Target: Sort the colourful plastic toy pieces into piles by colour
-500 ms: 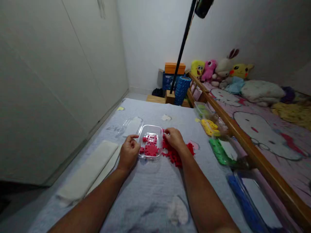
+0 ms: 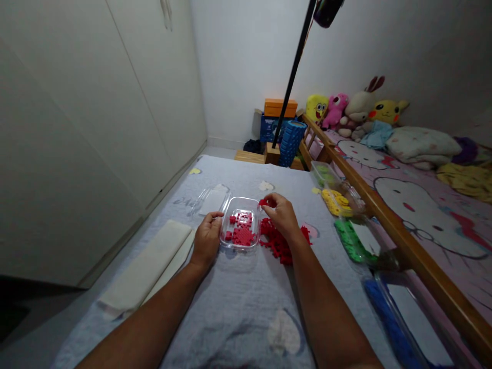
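Observation:
A clear plastic container [image 2: 241, 201] stands in front of me with several red interlocking building pieces [image 2: 243, 236] lying in it. My left hand [image 2: 208, 237] grips its left rim, thumb and fingers at the edge. Just past the right rim, my right hand [image 2: 281, 212] pinches a small red building piece [image 2: 264, 202], raised a little above the cloth. Beneath that wrist lies a pile of loose red pieces [image 2: 279, 243], partly covered by the forearm. A clear lid [image 2: 215, 197] rests behind the container to the left.
Folded cream cloth [image 2: 154, 266] lies on the left of the bed sheet [image 2: 238, 307]. Along the right edge stand clear boxes with green [image 2: 349, 241], yellow [image 2: 335, 202] and blue pieces [image 2: 392, 312]. A wooden rail [image 2: 369, 200] borders them. A black pole [image 2: 294, 72] rises at the back.
My right hand has lifted from the red pile with a red piece between its fingers, now beside the container's right rim. My left hand stays at the left rim. The view has shifted slightly.

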A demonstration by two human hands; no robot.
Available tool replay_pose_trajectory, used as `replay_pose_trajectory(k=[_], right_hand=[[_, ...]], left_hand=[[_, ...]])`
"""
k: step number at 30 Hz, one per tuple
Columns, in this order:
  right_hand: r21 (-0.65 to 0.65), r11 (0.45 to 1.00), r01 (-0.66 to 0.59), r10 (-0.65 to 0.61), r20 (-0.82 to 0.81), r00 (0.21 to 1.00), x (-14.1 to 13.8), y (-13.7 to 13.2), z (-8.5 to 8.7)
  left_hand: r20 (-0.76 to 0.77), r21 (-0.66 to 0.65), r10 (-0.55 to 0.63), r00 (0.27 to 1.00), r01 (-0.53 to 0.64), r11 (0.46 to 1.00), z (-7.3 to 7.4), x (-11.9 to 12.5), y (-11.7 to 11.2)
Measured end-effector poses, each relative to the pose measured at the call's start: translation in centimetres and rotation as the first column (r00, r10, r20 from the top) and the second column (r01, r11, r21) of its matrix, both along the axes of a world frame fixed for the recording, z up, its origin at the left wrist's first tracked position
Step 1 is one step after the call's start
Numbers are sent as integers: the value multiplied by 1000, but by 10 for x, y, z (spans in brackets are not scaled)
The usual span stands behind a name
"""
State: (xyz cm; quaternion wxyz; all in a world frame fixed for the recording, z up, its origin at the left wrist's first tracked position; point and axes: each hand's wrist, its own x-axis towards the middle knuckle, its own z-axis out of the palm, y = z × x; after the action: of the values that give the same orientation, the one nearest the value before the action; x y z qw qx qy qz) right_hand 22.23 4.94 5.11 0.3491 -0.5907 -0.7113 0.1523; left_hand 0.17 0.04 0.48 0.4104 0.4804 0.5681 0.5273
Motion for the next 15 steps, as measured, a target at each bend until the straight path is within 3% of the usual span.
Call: replay_pose_trajectory(k=[5,9,15], right_hand=[[-54,984,-168,174,138,975,-39,-16,8],[-106,973,-203,223,237,946,-60,-24,3],[-97,981,-167,179,125,976,-41,-15,7]], left_hand=[[-42,11,-25,999,26,1000,-6,-2,3],[-43,24,-57,997,58,998,-8,-3,3],[-60,28,-58,997,60,998,-9,-4,4]])
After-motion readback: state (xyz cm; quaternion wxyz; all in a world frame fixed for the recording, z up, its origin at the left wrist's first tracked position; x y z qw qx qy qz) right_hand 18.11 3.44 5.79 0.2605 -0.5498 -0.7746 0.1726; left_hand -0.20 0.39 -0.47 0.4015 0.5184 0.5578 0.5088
